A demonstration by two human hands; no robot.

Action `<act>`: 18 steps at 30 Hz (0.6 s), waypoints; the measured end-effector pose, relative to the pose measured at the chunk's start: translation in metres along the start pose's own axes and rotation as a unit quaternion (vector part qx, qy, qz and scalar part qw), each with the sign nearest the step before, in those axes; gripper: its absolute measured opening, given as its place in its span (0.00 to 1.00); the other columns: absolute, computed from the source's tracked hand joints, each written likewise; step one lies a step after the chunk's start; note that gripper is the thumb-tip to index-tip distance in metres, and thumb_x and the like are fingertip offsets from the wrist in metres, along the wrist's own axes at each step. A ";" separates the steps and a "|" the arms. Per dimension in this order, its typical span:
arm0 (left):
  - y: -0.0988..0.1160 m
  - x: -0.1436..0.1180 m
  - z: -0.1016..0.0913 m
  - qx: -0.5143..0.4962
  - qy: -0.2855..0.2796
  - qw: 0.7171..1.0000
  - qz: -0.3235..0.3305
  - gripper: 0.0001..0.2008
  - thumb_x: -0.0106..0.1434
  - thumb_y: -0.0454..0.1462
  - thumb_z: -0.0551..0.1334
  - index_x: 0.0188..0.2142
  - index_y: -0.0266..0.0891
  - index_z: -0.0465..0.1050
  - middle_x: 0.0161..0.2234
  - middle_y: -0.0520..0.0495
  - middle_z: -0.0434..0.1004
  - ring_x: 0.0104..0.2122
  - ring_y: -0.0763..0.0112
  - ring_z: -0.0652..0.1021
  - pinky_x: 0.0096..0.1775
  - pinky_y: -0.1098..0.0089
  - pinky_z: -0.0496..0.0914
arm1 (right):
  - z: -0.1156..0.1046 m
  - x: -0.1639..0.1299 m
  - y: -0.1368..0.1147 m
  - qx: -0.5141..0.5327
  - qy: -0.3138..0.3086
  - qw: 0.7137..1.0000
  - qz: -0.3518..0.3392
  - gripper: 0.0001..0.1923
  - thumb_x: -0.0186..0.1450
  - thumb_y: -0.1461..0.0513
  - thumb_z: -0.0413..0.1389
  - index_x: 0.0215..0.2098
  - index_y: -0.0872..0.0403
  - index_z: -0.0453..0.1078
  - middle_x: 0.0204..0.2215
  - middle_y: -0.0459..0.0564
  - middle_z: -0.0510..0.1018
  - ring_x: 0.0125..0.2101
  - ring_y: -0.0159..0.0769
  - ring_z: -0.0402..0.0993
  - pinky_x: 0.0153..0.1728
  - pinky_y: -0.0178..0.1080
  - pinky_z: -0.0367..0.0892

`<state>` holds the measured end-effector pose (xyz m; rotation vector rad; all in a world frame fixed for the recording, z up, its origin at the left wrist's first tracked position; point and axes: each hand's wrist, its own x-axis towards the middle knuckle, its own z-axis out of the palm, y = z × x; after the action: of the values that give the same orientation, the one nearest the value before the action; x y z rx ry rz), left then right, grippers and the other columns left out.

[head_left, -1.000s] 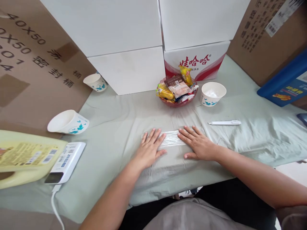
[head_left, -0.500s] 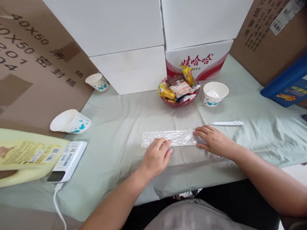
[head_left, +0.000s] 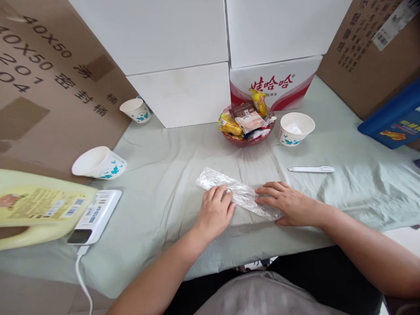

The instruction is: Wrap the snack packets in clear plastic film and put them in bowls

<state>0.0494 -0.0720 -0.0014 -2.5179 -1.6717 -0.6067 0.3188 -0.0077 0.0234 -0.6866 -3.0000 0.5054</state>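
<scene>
Both hands sit low-centre of the frame on a long folded strip of plastic wrap (head_left: 236,193), which lies slanted on the green cloth (head_left: 164,175), far end up-left, near end down-right. The left hand (head_left: 215,213) is palm-down with fingers curled over the strip's middle, pressing it to the cloth rather than gripping it. The right hand (head_left: 288,202) lies flatter, fingers together and extended onto the strip's lower-right end, thumb alongside (cannot tell if anything is pinched under it). Two hands at two spots would keep so thin and crinkly a strip from springing open or sliding.

Just right of centre, well apart from the hands, a white pen-like tool (head_left: 311,169). Above it a paper cup (head_left: 297,128), upright, beside a red bowl of snack packets (head_left: 246,124), both backed against the stacked white boxes (head_left: 183,65). Two more cups: one upright at upper left (head_left: 135,110), one tipped on its side at mid left (head_left: 99,163). Lower left: a yellow jug (head_left: 36,210) lying down, touching a white scale (head_left: 95,216) with a cable trailing off the table edge. Brown cartons (head_left: 49,87) stand on both sides, a blue box (head_left: 393,122) at far right.
</scene>
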 end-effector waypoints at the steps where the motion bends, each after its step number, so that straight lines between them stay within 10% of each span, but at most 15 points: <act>1: 0.002 0.000 0.000 -0.005 0.020 1.000 0.011 0.07 0.65 0.35 0.59 0.41 0.35 0.73 0.45 0.38 0.74 0.47 0.52 0.72 0.46 0.52 0.70 | -0.001 0.001 -0.003 0.015 -0.001 1.000 -0.008 0.33 0.54 0.62 0.65 0.58 0.52 0.66 0.59 0.56 0.68 0.55 0.54 0.62 0.53 0.54 0.62; 5: 0.015 -0.004 0.000 -0.104 0.060 0.982 0.147 0.11 0.64 0.38 0.61 0.44 0.34 0.71 0.40 0.40 0.76 0.43 0.59 0.73 0.45 0.59 0.72 | -0.006 0.002 -0.017 0.090 0.006 0.996 -0.013 0.12 0.63 0.68 0.54 0.44 0.55 0.73 0.42 0.54 0.76 0.40 0.40 0.72 0.41 0.41 0.67; 9: 0.033 -0.011 0.007 -0.158 0.041 0.965 0.207 0.15 0.66 0.40 0.60 0.48 0.32 0.69 0.40 0.40 0.78 0.42 0.59 0.75 0.43 0.60 0.73 | -0.013 0.000 -0.025 0.192 0.008 0.980 -0.056 0.11 0.67 0.57 0.54 0.41 0.56 0.73 0.31 0.51 0.75 0.32 0.35 0.72 0.33 0.37 0.65; 13: 0.044 -0.017 0.012 -0.199 0.011 0.954 0.225 0.08 0.66 0.31 0.54 0.41 0.37 0.72 0.34 0.46 0.79 0.35 0.65 0.78 0.38 0.64 0.73 | -0.015 0.004 -0.022 0.313 0.066 0.941 -0.112 0.19 0.71 0.53 0.47 0.47 0.57 0.71 0.38 0.55 0.77 0.39 0.37 0.72 0.41 0.40 0.67; 18: 0.039 -0.014 -0.002 -0.373 -0.026 0.917 0.137 0.07 0.68 0.34 0.53 0.38 0.39 0.70 0.36 0.46 0.79 0.35 0.70 0.79 0.38 0.70 0.73 | 0.006 0.019 -0.017 0.156 0.071 0.981 -0.089 0.20 0.64 0.70 0.49 0.52 0.54 0.71 0.52 0.55 0.74 0.53 0.45 0.63 0.52 0.51 0.61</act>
<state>0.0789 -0.1005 0.0019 -3.1994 -1.1928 -1.3641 0.2942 -0.0158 0.0221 -0.4072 -2.7269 0.8506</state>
